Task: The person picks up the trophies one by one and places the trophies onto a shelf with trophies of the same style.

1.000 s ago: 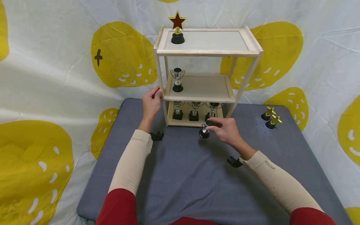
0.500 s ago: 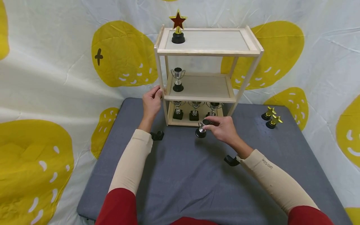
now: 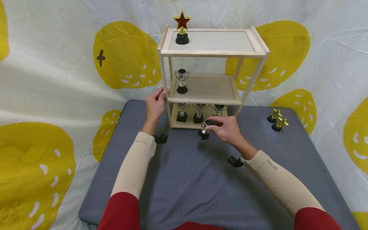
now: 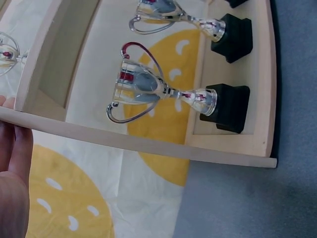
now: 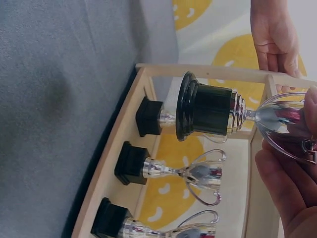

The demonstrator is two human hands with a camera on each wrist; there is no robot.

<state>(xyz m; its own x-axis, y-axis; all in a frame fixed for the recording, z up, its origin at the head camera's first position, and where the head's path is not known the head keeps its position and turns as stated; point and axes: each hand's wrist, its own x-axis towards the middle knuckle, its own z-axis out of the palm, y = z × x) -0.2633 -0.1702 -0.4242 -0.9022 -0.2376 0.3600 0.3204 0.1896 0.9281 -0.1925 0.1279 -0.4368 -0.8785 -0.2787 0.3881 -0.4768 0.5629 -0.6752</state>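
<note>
My right hand [image 3: 227, 128] pinches a small silver trophy cup [image 3: 204, 130] by its bowl, in front of the shelf's lowest tier. Its round black base [image 5: 205, 106] hangs above the grey surface. My left hand [image 3: 155, 103] grips the left front post of the pale wooden shelf [image 3: 201, 101], at the height of the middle tier. One silver trophy cup [image 3: 181, 81] stands at the left of that middle tier. On the bottom tier stand three silver cups with square black bases, such as the middle cup [image 3: 199, 114]. A red and gold star trophy [image 3: 182, 28] stands on top.
Two small gold star trophies [image 3: 277, 120] sit at the far right of the grey padded surface [image 3: 184, 179]. A white cloth with yellow fruit shapes [image 3: 126, 54] hangs behind the shelf. Black wrist devices [image 3: 235, 161] stick out below the sleeves.
My right hand has moved slightly left and up with the trophy cup, which now hangs in front of the middle of the bottom tier. The left hand stays on the post.
</note>
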